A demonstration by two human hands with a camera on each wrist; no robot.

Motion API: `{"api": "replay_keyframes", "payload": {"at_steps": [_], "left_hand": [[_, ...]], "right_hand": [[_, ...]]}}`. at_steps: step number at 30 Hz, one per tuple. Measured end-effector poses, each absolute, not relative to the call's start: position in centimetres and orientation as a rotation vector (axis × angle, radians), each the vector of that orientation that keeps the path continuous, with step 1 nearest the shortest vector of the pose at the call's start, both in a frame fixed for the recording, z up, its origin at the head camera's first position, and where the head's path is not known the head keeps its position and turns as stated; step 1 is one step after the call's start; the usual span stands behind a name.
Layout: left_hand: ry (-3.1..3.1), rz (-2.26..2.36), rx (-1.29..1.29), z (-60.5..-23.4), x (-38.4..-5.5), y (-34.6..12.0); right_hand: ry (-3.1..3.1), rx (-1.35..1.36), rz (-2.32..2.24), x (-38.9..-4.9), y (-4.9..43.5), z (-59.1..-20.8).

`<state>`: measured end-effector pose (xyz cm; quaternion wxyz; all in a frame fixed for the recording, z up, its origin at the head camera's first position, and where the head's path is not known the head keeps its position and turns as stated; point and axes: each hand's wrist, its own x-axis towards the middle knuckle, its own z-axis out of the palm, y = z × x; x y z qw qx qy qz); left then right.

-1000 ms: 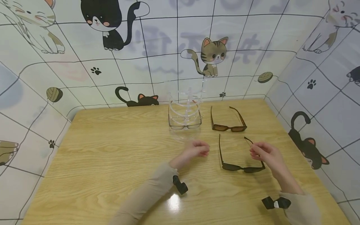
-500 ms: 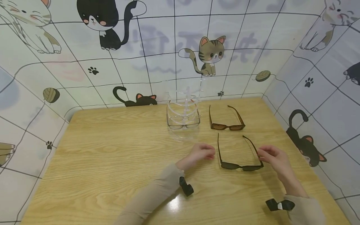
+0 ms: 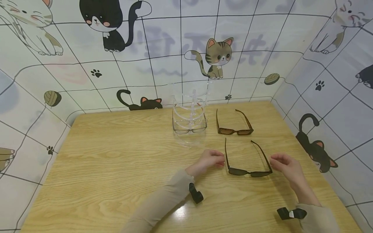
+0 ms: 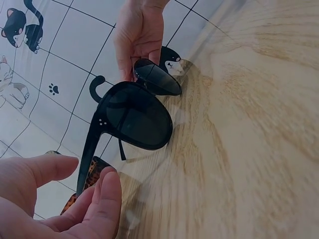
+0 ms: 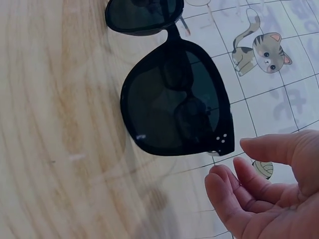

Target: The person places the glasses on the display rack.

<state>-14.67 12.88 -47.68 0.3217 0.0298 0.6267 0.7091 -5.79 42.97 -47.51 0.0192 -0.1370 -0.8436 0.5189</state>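
Note:
A pair of black sunglasses (image 3: 250,173) rests on the table, its temples unfolded and pointing away from me. My left hand (image 3: 210,160) is beside the left temple; in the left wrist view that temple (image 4: 89,157) passes between thumb and fingers, with no clear pinch. Just off the right hinge is my right hand (image 3: 289,168). In the right wrist view its thumb and fingers are apart, a small gap from the frame's corner (image 5: 225,139). Behind them lie brown tortoiseshell sunglasses (image 3: 235,131), also unfolded.
A clear display stand (image 3: 193,113) stands at the back of the wooden table (image 3: 116,161), with clear-lens eyeglasses (image 3: 190,131) on its lower part. Cat-patterned sheeting (image 3: 163,58) closes off the back and sides of the table.
My right hand has moved from over the right temple outward to the right of the sunglasses. My left hand has come rightward to the left temple. The sunglasses look unmoved on the table.

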Motion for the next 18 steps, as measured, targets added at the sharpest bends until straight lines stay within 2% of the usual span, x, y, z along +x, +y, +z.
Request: {"api": "replay_keyframes", "payload": {"at_steps": [6,18], "left_hand": [[1.652,1.844,0.078,-47.4,-14.4,13.1],[1.643,1.825,0.063,-47.0,-14.2,13.5]], "right_hand": [[-2.690,-0.408,1.614,-5.0,40.6,-44.1],[-2.746,-0.513,1.620,-4.9,40.0,-44.0]]}}
